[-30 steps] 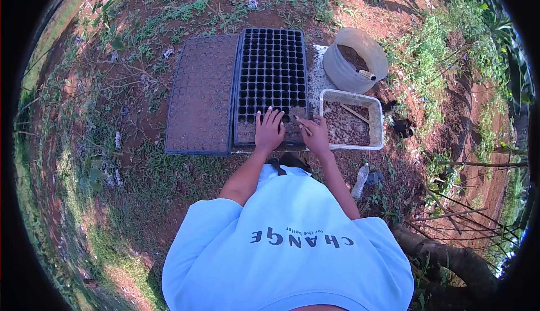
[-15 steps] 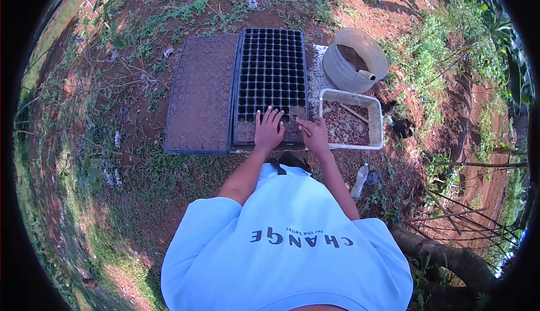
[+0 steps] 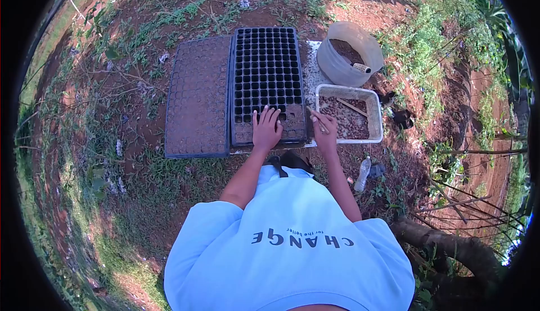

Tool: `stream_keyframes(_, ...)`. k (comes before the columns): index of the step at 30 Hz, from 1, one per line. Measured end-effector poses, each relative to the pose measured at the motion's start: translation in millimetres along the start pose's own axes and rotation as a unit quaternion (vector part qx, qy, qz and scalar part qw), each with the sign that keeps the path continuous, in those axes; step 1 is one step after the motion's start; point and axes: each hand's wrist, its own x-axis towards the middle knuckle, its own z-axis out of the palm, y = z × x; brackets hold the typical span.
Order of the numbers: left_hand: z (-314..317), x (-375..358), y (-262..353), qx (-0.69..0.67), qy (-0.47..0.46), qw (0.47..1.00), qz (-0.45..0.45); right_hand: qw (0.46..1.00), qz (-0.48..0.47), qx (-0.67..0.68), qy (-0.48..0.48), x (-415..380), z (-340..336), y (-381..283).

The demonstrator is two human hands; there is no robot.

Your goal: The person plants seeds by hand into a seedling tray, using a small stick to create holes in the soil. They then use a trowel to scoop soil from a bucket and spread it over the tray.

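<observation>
My left hand (image 3: 266,132) lies on the near part of the black seedling tray (image 3: 301,80), fingers spread. The tray's nearest rows hold soil, while its far cells are dark hollows. Closed fingers of my right hand (image 3: 326,133) grip a thin wooden stick (image 3: 315,114) by the tray's right edge. Close to that hand is a white rectangular basin (image 3: 378,114) containing reddish-brown, grainy pieces, too small to name. A second wooden stick (image 3: 353,108) lies in the basin.
Left of the black tray is another seedling tray (image 3: 197,97) filled with soil. Behind the basin stands a round plastic tub (image 3: 343,69) of soil with a light-coloured object inside. A clear bottle (image 3: 363,175) lies on the ground at right, above a thick branch (image 3: 450,243).
My right hand has moved right with the stick, from over the near soil-filled cells to the tray's right edge. My left hand stays on the tray.
</observation>
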Motion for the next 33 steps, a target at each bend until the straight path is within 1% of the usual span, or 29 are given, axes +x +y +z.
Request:
stream_keyframes(3, -0.2, -1.7, -1.6, 0.000, 0.001, 1.000, 0.007, 0.999, 0.009, 0.017, 0.039, -4.9, -9.2, -0.1)
stream_keyframes(6, -0.4, 1.9, 0.4, 0.000, 0.008, 1.000, 0.004, 0.998, -0.019, -0.040, 0.033, -9.7, -17.7, 30.5)
stream_keyframes(9, 1.6, 0.8, 4.5, -0.002, 0.016, 1.000, -0.004, 0.996, -0.016, -0.069, 0.059, -14.9, -31.4, 12.6)
stream_keyframes(10, -0.5, 1.4, 8.1, -0.006, 0.021, 1.000, -0.018, 0.995, -0.017, -0.086, 0.039, -15.6, -35.7, 16.7)
stream_keyframes(11, -2.1, 2.1, 11.8, -0.010, 0.025, 0.999, -0.032, 0.995, -0.014, -0.088, 0.042, -18.0, -40.2, 20.8)
stream_keyframes(13, -1.3, 7.2, 20.5, -0.026, 0.031, 0.999, -0.030, 0.992, -0.012, -0.125, 0.011, -19.9, -47.5, 26.1)
stream_keyframes(14, -0.2, 9.1, 24.8, -0.027, 0.027, 0.999, -0.023, 0.992, -0.007, -0.127, 0.014, -20.0, -51.5, 27.6)
stream_keyframes(17, 1.2, 20.0, 44.8, -0.036, 0.011, 0.999, -0.012, 0.983, 0.102, -0.145, -0.043, -20.4, -64.5, 33.3)
stream_keyframes(18, 2.3, 25.9, 53.4, -0.064, 0.006, 0.998, -0.009, 0.983, 0.106, -0.146, -0.043, -18.2, -68.4, 35.9)
stream_keyframes(20, 6.1, 39.1, 69.8, -0.123, -0.011, 0.992, -0.009, 0.981, 0.098, -0.158, -0.056, -10.7, -75.4, 44.3)
stream_keyframes(21, 8.5, 46.2, 79.3, -0.124, -0.012, 0.992, -0.010, 0.981, 0.100, -0.159, -0.057, -6.4, -79.1, 48.4)
stream_keyframes(23, 15.4, 59.4, 97.0, -0.144, -0.042, 0.988, -0.035, 0.971, 0.071, -0.210, -0.087, 2.4, -85.5, 52.6)
stream_keyframes(25, 25.6, 70.8, 110.8, -0.143, -0.057, 0.988, -0.022, 0.969, 0.065, -0.219, -0.092, 8.1, -87.3, 58.9)
stream_keyframes(27, 39.6, 80.8, 123.4, -0.145, -0.049, 0.988, 0.005, 0.968, 0.058, -0.225, -0.097, 14.0, -87.3, 67.4)
stream_keyframes(28, 45.1, 85.3, 126.4, -0.134, -0.077, 0.988, 0.016, 0.970, 0.063, -0.209, -0.109, 17.2, -86.5, 70.5)
stream_keyframes(30, 54.5, 87.0, 135.5, -0.118, -0.080, 0.990, 0.012, 0.972, 0.070, -0.187, -0.122, 20.8, -83.2, 74.8)
stream_keyframes(31, 56.7, 89.6, 140.8, -0.105, -0.079, 0.991, 0.009, 0.965, 0.059, -0.220, -0.129, 24.1, -81.4, 75.9)
stream_keyframes(32, 57.6, 90.8, 144.4, -0.087, -0.109, 0.990, -0.006, 0.957, 0.047, -0.252, -0.137, 27.3, -79.9, 77.2)
stream_keyframes(33, 58.2, 91.6, 146.6, -0.083, -0.108, 0.991, -0.008, 0.958, 0.046, -0.248, -0.139, 29.8, -79.4, 78.6)
